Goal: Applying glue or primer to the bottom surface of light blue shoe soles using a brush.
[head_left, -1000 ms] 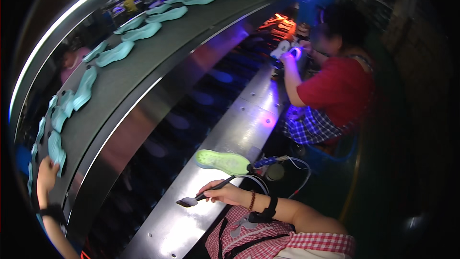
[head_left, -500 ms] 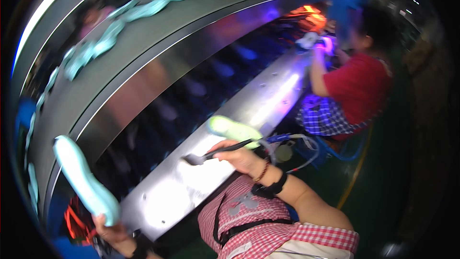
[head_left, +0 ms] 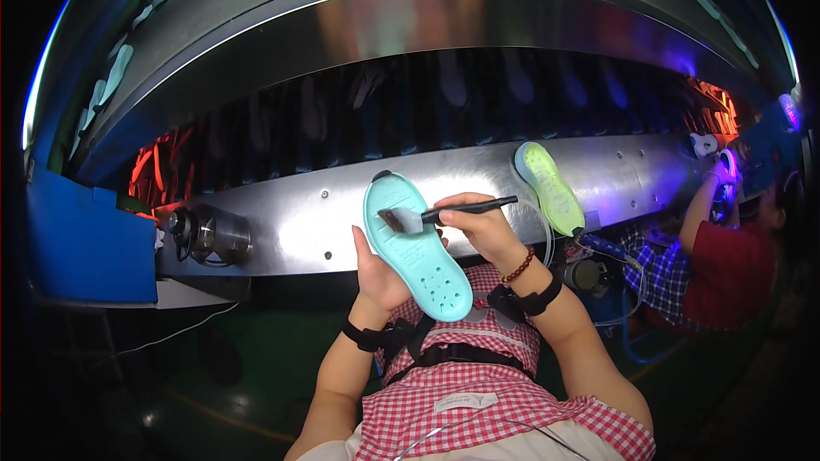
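Left grip point(head_left: 380, 283): half-curled, holding the turquoise shoe sole point(head_left: 418, 265) by its edge, immediately right. Right grip point(head_left: 484, 230): closed around the handle of the brush point(head_left: 485, 206); bristles point(head_left: 392, 221) over the sole, left of this grip. Yellow-green shoe sole point(head_left: 551, 189): on the metal desk point(head_left: 284, 215), right of the right grip.

co-worker in red point(head_left: 730, 273), clear container point(head_left: 226, 236), blue housing point(head_left: 94, 248)

Turquoise shoe sole point(head_left: 415, 248), aslant, perforated at its near end, black-handled brush point(head_left: 412, 220) across its far half.
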A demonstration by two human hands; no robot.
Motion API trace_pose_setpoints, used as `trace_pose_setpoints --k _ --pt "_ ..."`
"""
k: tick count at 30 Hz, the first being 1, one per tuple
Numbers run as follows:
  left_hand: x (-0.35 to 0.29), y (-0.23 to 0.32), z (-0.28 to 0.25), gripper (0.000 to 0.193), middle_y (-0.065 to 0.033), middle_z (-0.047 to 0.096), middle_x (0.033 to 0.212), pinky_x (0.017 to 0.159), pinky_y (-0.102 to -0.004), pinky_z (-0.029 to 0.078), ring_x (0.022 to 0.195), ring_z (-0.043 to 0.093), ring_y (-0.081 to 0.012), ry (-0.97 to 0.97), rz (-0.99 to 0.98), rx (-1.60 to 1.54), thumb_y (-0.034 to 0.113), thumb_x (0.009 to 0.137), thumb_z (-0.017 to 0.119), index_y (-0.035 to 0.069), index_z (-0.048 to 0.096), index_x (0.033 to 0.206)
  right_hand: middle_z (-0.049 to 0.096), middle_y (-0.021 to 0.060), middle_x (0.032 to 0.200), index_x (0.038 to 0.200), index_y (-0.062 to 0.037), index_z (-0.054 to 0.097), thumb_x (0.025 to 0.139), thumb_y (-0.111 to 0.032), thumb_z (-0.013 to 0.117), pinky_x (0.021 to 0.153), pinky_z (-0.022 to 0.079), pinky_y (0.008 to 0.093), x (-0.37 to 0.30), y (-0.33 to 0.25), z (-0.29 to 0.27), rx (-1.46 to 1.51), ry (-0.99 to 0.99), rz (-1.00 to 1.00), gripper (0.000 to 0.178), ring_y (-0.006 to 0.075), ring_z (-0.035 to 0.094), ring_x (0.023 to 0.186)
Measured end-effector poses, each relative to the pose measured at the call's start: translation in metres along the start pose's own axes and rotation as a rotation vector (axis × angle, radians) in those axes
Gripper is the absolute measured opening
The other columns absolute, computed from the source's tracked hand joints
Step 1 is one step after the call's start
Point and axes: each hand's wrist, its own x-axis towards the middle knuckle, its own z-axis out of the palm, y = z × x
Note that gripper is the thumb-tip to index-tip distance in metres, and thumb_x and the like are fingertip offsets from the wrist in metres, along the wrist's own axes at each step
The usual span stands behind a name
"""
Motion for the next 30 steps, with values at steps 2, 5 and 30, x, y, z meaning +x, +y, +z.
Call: trace_pose_setpoints --k 2,5,30 --pt "0.003 -0.003 0.000 0.085 -0.0189 0.047 0.118 0.091 -0.0532 0.036 0.105 0.048 -0.0366 -0.019 0.007 -0.013 0.073 0.076 0.018 0.009 0.033 0.130 0.063 0.0099 0.089 0.095 0.0037 0.060 0.075 -0.001 0.062 0.075 0.046 0.0241 0.007 -0.002 0.000 -0.016 0.057 -0.021 0.020 0.0137 0.059 0.081" --pt "0.006 -0.009 -0.002 0.080 -0.0174 0.050 0.114 0.090 -0.0513 0.038 0.101 0.051 -0.0343 -0.010 0.034 -0.021 0.070 0.078 0.018 0.010 0.036 0.128 0.063 0.0096 0.089 0.094 0.0042 0.060 0.075 -0.002 0.063 0.077 0.046 0.0244 0.014 -0.009 0.004 -0.105 0.109 -0.009 0.020 0.0134 0.058 0.083" --pt "0.008 -0.002 0.031 0.073 -0.0128 0.054 0.110 0.082 -0.0414 0.046 0.093 0.056 -0.0284 0.015 0.227 0.121 0.063 0.083 0.012 0.008 0.042 0.121 0.065 0.0094 0.084 0.091 -0.0011 0.065 0.073 -0.007 0.066 0.071 0.048 0.0223 -0.041 -0.069 0.030 -0.454 -0.311 -0.080 0.019 0.0106 0.061 0.077"
